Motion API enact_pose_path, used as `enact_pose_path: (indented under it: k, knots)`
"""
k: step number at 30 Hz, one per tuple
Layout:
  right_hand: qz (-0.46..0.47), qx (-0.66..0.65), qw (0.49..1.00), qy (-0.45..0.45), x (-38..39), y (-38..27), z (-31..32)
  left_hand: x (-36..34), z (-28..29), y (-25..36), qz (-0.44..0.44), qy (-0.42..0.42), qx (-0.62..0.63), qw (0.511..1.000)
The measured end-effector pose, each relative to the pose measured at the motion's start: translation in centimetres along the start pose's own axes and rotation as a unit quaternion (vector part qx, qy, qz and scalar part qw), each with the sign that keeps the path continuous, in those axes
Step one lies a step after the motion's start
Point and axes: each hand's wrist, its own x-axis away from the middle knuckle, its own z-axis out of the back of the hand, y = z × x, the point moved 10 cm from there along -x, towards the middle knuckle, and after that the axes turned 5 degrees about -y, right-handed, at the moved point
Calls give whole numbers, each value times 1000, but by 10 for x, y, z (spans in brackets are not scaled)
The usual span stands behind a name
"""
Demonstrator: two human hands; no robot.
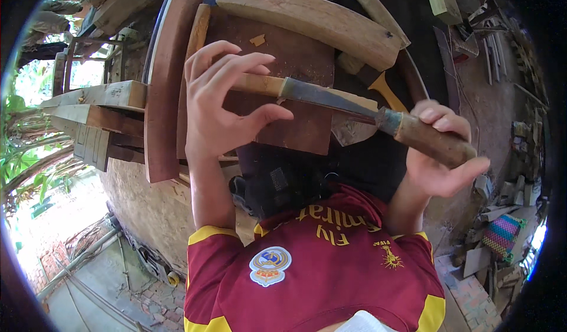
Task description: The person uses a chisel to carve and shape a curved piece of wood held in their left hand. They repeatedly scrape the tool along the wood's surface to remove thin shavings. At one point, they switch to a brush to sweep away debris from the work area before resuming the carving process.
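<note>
My right hand is wrapped round the brown wooden handle of a chisel, its thumb stretched along the lower right end. The dark metal blade points left and widens toward its tip. Along the blade lies a pale wooden strip, partly behind it. My left hand is open by the strip's left end, fingers spread above it and thumb below. Whether the strip touches the palm I cannot tell. Below the tool is a reddish-brown board with a small wood chip on it.
A thick curved timber lies across the far side. A long reddish-brown beam stands at the left, with several stacked timbers beside it. A yellow handle-like piece lies beyond the blade. A woven colourful basket is at the right.
</note>
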Motion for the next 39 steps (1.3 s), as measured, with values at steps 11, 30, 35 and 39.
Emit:
enact_pose_path:
  k: [11, 30, 35, 39]
  knots:
    - [-131, 144, 979, 61, 7, -8, 13, 35, 19, -23, 211, 116, -75, 968]
    - [-268, 474, 796, -264, -24, -15, -21, 40, 18, -32, 160, 69, 26, 984]
    - [-206, 503, 777, -319, -30, -25, -30, 38, 10, -33, 158, 42, 81, 983]
    - [-200, 505, 772, -332, -35, -28, -27, 45, -1, -38, 207, 80, 170, 960]
